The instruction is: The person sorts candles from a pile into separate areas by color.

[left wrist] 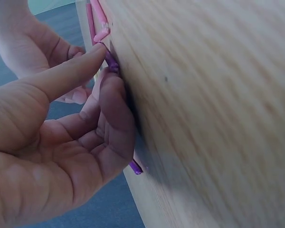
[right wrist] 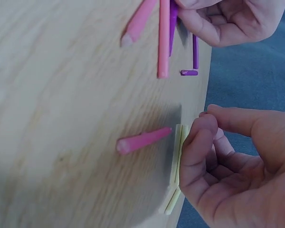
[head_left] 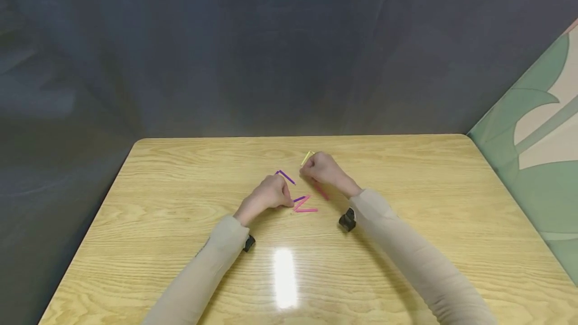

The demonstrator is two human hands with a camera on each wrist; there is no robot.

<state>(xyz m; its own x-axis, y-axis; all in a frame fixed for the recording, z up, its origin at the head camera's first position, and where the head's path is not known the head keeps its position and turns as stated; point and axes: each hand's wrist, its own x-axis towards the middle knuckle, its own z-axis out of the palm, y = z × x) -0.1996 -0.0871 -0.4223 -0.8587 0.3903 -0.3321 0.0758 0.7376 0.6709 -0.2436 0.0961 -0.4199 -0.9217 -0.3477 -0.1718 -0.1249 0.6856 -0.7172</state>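
Observation:
In the head view my left hand [head_left: 269,192] is low over the table, its thumb and index finger pinching a short purple stick [left wrist: 111,61]. The stick's free end reaches toward two pink sticks [head_left: 306,210] laid in an angle. Two more purple sticks [head_left: 287,177] form a corner just beyond that hand. My right hand [head_left: 324,168] has curled fingers, with thumb and index tips together beside pale yellow sticks [right wrist: 176,156]; no stick is seen in its fingertips. Under this hand a darker pink stick [right wrist: 143,141] lies on the wood.
The light wood table [head_left: 180,245] ends at a dark curtain [head_left: 289,54] behind it. A green and white patterned panel [head_left: 542,164] stands along the right side. Small black devices [head_left: 347,220] sit at both wrists.

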